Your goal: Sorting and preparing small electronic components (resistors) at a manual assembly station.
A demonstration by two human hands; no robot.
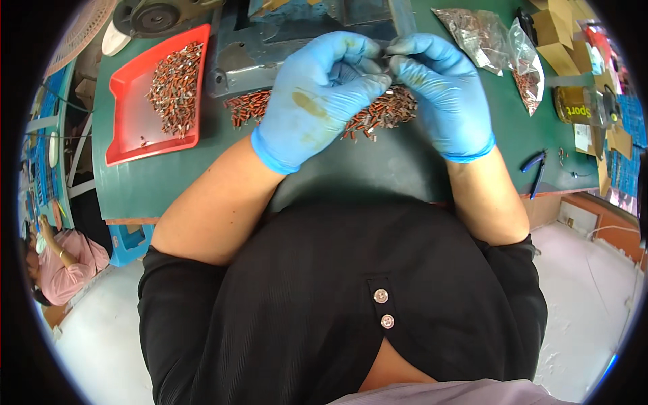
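L hand (317, 101): blue glove, fingers curled into a loose fist, thumb + forefinger pinched at the tips, back of hand up.
R hand (439, 91): blue glove, fingers bent inward, tips meeting the L hand's tips.
Hands: touching at fingertips, held close together in front of chest.
Forearms: bare, both come up from lower edge, angled inward.
Elbows: bent, out to the sides.
Upper arms: short black sleeves.
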